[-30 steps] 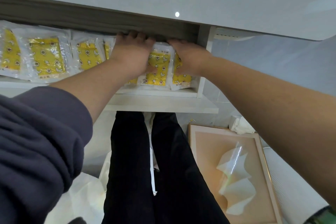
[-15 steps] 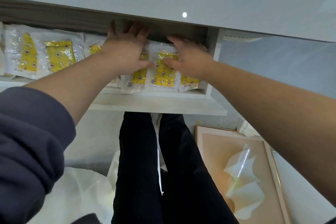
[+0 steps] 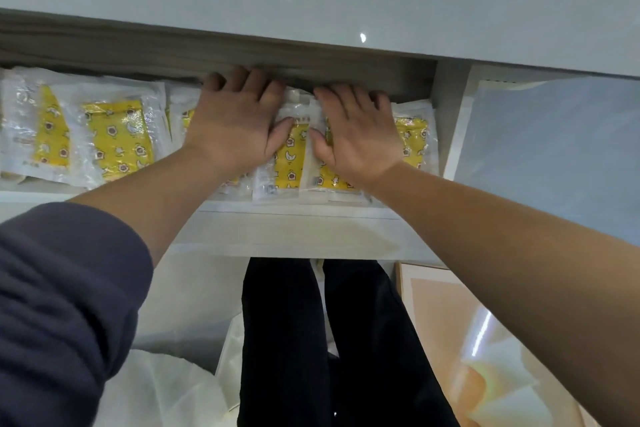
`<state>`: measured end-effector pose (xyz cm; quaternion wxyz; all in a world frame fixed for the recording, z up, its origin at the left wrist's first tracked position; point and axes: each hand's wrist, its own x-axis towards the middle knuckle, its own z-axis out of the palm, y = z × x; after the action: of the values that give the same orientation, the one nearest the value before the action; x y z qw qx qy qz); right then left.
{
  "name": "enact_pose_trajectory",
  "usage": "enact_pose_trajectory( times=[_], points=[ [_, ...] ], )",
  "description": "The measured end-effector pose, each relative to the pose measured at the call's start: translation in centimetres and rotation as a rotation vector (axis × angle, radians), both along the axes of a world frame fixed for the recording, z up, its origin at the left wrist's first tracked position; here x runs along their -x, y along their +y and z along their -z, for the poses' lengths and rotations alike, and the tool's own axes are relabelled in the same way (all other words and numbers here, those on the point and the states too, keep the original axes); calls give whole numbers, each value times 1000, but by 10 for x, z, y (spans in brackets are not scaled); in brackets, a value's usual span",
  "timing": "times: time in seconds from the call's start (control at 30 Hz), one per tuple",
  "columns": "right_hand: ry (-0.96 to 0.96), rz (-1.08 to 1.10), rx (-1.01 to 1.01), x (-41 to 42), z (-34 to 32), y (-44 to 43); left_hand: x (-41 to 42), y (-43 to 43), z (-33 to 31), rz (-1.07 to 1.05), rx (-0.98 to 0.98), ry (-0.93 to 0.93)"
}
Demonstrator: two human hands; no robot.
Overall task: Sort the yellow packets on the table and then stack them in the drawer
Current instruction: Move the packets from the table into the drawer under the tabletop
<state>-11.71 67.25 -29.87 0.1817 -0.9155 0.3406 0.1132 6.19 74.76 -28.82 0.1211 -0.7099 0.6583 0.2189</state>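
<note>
— At the left end of the open white drawer (image 3: pixel 298 215), what is found?

— A row of flat yellow packets in clear plastic wrap (image 3: pixel 117 139) is laid there, overlapped like tiles. Each is set with its long axis running from the drawer front toward the back. None of these is touched.

— And further right?

— The left hand (image 3: pixel 235 121) is laid flat on the packets near the middle of the row, fingers straight and nothing gripped. Its fingertips are tucked under the edge of the glossy pale grey table (image 3: pixel 346 10). A dark blue sleeve (image 3: pixel 62 305) is bunched above that forearm.

— What is seen between the hands?

— One middle packet (image 3: pixel 289 156) is shown in the gap, lengthwise like the rest. The left thumb is laid on its upper part, and the right thumb is set just beside its right edge. It is judged about equally near to both.

— And the right hand (image 3: pixel 356 135)?

— It is spread flat as well and pressed on the last packets by the drawer's right wall, with nothing pinched. A yellow corner (image 3: pixel 414 139) is left uncovered beyond it.

— Which step is judged to be in hand?

— The right end of the row is probably being pressed level. Because the long axes point away from the person, any tidying push would have to be made sideways, across them. Whether more packets wait on the table cannot be told, since only its near strip is shown.
</note>
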Motion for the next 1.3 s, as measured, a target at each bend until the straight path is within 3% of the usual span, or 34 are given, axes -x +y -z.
enact_pose_trajectory(
  times=[0.2, 0.47, 0.57, 0.63, 0.77, 1.3],
  points=[
    [47, -1, -33, -2, -8, -2, -2, -2, -8, -20, -30, 41],
    [-20, 71, -293, -9, -23, -16, -8, -6, -18, 54, 8, 210],
    [-70, 348, -594, -17, -33, -28, -1, -12, -22, -249, 69, 359],
    [-18, 435, -722, -21, -34, -39, 0, -28, -22, -471, -51, 445],
    [69, 297, -745, -30, -30, -51, -8, -47, -18, -410, -249, 405],
    [182, 280, -699, -35, -40, -46, -6, -34, -24, -312, -241, 368]
  ],
)
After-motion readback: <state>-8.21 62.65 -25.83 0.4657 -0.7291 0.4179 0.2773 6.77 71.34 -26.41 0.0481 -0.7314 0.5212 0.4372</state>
